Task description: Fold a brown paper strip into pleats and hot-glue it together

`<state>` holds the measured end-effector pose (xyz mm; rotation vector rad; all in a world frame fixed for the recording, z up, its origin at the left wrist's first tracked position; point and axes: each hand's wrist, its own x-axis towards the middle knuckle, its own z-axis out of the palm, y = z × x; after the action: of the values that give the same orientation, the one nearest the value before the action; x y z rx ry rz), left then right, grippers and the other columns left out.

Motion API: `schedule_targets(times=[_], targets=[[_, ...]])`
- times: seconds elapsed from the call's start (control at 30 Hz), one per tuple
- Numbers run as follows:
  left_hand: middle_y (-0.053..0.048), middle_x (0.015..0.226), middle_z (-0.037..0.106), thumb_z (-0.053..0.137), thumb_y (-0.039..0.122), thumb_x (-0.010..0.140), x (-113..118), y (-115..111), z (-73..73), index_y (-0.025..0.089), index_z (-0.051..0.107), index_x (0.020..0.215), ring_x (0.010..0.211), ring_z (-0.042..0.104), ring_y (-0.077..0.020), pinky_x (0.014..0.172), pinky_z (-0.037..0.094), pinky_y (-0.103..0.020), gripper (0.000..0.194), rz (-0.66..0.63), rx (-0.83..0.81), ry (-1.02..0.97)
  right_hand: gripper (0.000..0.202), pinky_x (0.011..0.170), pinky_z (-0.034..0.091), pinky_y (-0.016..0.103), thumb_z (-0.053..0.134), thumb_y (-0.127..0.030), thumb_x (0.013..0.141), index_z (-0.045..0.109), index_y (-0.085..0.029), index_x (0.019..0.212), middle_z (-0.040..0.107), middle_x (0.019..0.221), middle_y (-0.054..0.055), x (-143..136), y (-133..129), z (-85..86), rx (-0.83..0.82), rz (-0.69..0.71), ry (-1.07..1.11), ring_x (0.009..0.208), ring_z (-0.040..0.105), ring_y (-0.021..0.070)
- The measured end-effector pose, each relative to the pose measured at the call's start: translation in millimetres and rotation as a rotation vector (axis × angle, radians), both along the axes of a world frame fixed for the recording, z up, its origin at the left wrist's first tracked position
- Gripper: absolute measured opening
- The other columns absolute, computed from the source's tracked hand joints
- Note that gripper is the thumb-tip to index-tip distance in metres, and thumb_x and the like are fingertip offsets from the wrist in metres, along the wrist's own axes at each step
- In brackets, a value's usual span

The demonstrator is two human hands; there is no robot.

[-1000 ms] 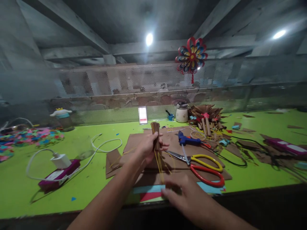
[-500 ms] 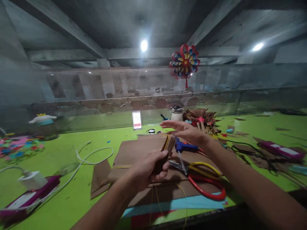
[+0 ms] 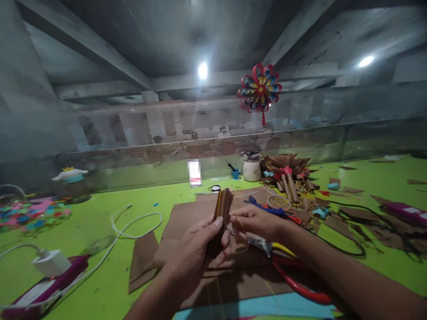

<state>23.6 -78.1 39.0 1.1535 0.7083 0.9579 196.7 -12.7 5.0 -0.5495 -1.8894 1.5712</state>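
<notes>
My left hand point(image 3: 207, 240) is closed around a folded stack of brown paper point(image 3: 224, 206), held upright with a yellow string along its left side. Close against the stack's right side is my right hand point(image 3: 255, 222), its fingertips pinched together; what they grip is too small to make out, though a thin thread seems to run there. Beneath both hands lie brown paper sheets point(image 3: 187, 218). Scissors with red and yellow handles point(image 3: 300, 284) rest partly under my right forearm. A blue glue gun point(image 3: 267, 208) lies just beyond my right hand.
A brown paper fan bundle point(image 3: 287, 166) and a white jar point(image 3: 251, 169) stand at the back right. Paper scraps point(image 3: 347, 226) and a black cable spread to the right. At left are a white cable point(image 3: 133, 218), a purple power strip point(image 3: 63, 284) and colourful paper stars point(image 3: 36, 213).
My right hand has come down from above the stack to its right side, and its spread fingers have closed to a pinch. The stack stands more upright in my left hand.
</notes>
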Motion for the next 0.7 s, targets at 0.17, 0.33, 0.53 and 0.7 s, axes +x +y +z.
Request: schedule_targets(times=[0.17, 0.33, 0.53, 0.7], targets=[[-0.003, 0.063, 0.053, 0.052, 0.035, 0.078, -2.9, 0.7, 0.7, 0.009, 0.056, 0.097, 0.054, 0.046, -0.0101, 0.05, 0.034, -0.021, 0.032, 0.191, 0.123, 0.011, 0.039, 0.044, 0.034, 0.018, 0.046, -0.049, 0.079, 0.059, -0.012, 0.086, 0.049, 0.049, -0.004, -14.8, -16.1, -8.4, -0.072, 0.007, -0.008, 0.04, 0.042, 0.0056], [-0.004, 0.065, 0.056, 0.05, 0.034, 0.079, -5.7, 6.3, 1.0, 0.008, 0.056, 0.097, 0.054, 0.047, -0.0099, 0.052, 0.035, -0.022, 0.031, 0.32, 0.189, 0.002, 0.039, 0.038, 0.029, 0.016, 0.045, -0.047, 0.08, 0.058, -0.012, 0.09, 0.049, 0.044, -0.005, -30.5, -34.1, -24.9, -0.162, 0.017, -0.028, 0.034, 0.037, 0.0046], [-0.006, 0.073, 0.059, 0.055, 0.028, 0.076, -8.1, 13.2, -2.2, 0.009, 0.059, 0.086, 0.065, 0.056, -0.013, 0.06, 0.044, -0.025, 0.022, 0.53, 0.135, -0.021, 0.039, 0.038, 0.03, 0.017, 0.046, -0.051, 0.079, 0.056, -0.013, 0.079, 0.036, 0.039, -0.009, -44.9, -52.8, -36.0, -0.238, -0.154, 0.14, 0.033, 0.029, 0.0036], [-0.007, 0.07, 0.059, 0.049, 0.021, 0.079, -4.3, 6.1, 6.5, 0.011, 0.054, 0.086, 0.08, 0.062, -0.0236, 0.064, 0.049, -0.033, 0.014, 0.443, -0.008, -0.136, 0.041, 0.037, 0.025, 0.017, 0.045, -0.055, 0.077, 0.048, -0.015, 0.067, 0.03, 0.04, -0.01, -57.0, -55.4, -42.3, -0.201, -0.354, 0.168, 0.033, 0.025, 0.0034]])
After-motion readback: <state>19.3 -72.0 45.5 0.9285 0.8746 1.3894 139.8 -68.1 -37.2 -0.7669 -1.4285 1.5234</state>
